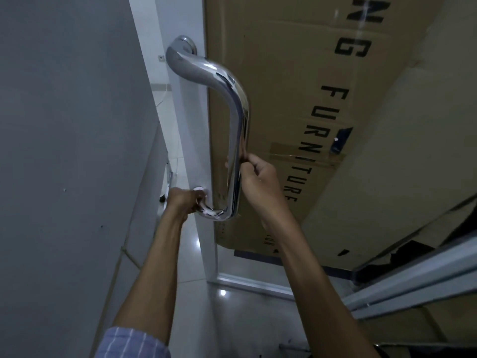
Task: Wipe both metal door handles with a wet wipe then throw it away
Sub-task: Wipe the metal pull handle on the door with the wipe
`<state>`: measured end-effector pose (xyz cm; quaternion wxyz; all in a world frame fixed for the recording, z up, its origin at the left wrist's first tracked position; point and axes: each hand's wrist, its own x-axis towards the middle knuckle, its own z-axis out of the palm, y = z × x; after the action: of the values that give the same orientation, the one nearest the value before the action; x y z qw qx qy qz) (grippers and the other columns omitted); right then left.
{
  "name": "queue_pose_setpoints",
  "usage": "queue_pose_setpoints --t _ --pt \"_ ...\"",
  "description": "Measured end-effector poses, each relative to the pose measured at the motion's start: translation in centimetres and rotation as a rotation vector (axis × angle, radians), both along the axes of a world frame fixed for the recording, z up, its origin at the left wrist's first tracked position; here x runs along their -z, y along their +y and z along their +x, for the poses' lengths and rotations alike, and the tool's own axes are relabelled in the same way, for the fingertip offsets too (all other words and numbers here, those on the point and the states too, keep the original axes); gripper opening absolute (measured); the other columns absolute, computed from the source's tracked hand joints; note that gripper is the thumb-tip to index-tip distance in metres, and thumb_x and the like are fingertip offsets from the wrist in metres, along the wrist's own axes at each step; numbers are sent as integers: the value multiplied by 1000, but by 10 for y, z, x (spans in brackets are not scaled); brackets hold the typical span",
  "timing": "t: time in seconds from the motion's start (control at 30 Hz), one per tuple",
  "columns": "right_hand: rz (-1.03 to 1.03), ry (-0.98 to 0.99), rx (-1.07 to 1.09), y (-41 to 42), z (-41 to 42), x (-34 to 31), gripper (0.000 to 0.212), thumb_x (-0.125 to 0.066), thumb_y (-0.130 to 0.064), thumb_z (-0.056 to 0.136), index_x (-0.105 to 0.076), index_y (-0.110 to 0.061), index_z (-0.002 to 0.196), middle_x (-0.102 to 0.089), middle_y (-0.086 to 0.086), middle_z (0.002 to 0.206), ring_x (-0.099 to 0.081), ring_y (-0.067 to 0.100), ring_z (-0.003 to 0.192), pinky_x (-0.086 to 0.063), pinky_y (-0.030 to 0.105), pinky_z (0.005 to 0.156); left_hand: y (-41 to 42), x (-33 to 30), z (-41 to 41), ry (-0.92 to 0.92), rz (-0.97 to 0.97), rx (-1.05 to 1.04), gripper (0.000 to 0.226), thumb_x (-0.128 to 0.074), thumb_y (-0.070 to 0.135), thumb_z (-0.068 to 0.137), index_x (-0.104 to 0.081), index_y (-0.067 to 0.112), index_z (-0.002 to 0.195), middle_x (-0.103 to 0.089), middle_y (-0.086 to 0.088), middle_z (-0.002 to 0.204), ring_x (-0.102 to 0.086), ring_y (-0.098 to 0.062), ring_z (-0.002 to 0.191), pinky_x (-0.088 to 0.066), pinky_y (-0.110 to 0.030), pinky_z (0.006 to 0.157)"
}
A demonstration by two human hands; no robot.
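Door handle (237,125), chrome: left hand (184,202) grips bottom bend; right hand (259,177) pinches shaft, wipe possibly hidden.

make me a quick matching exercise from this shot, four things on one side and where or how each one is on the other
Things:
1. left hand
2. right hand
3. cardboard box
4. striped sleeve

States:
a. printed with black letters, behind the glass
b. curled round the bottom bend of the metal handle
c. on the left arm, at the bottom edge
d. pinching the handle's upright bar

Pairs: 1-b, 2-d, 3-a, 4-c
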<state>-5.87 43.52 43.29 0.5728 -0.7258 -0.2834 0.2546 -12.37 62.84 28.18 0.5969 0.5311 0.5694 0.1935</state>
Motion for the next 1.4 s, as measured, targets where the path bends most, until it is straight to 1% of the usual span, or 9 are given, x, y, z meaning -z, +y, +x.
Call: queue_pose_setpoints --t 0.2,0.43,0.53,0.67,0.83,1.0,1.1,1.23,1.4 --pt "29 5 1 0 -5 0 27 -44 -25 104 -70 -22 110 -66 27 116 -61 45 107 -50 64 94 1 16 -22 -229 -332 42 22 -82 18 90 -67 4 98 -78 -13 80 -76 -20 62 -62 -41 66" --pt "-5 -40 -47 -4 -2 0 29 -42 -28 107 -68 -16 115 -68 26 113 -63 44 101 -51 60 88 -4 19 -33 -311 -394 48 30 -81 12 88 -67 1 112 -77 -21 101 -78 -28 81 -65 -43 69" --pt "-2 -51 -69 -5 0 3 27 -42 -29 107 -68 -23 112 -69 24 102 -60 25 81 -49 55 71 -7 16 -39 -311 -459 144 33 -83 10 81 -67 -1 108 -78 -21 94 -79 -31 80 -65 -48 80" --pt "21 -67 -75 -3 1 7 28 -41 -28 105 -67 -22 114 -66 21 91 -58 28 76 -47 44 68 -5 18 -37 -337 -340 37 30 -83 15 87 -68 -3 106 -75 -23 100 -79 -30 78 -65 -43 75" --pt "33 -67 -89 -5 4 7 27 -41 -29 106 -67 -28 113 -65 30 111 -65 41 88 -51 63 85 -20 16 -32 -234 -219 82 28 -74 27 97 -70 -1 97 -76 -20 90 -75 -33 90 -63 -49 89" --pt "136 -29 211 -8 -8 45 26 -48 -26 104 -61 -34 126 -66 2 121 -67 9 92 -54 20 67 -21 25 -55 -225 -98 -14 21 -62 30 105 -71 12 106 -70 -4 95 -65 -17 87 -57 -39 93" --pt "167 -308 367 -15 -37 80 15 -51 -20 101 -62 -28 108 -63 -4 105 -60 8 87 -49 24 69 -27 17 -67 -296 -106 30 22 -60 24 106 -76 11 99 -62 3 75 -53 -12 72 -52 -30 85" --pt "-70 -947 -76 4 -53 125 34 -58 -31 100 -60 -27 133 -62 -2 124 -54 15 112 -49 35 94 -34 -4 -80 -364 -145 179 11 -69 17 98 -78 11 102 -74 2 81 -61 -12 77 -52 -28 85" --pt "-55 -1135 -79 31 -47 153 53 -80 -14 88 -64 -21 138 -66 4 133 -61 21 115 -54 34 91 -29 -17 -84 -327 -77 274 6 -70 14 97 -75 16 95 -73 -3 86 -66 -19 87 -51 -29 83"
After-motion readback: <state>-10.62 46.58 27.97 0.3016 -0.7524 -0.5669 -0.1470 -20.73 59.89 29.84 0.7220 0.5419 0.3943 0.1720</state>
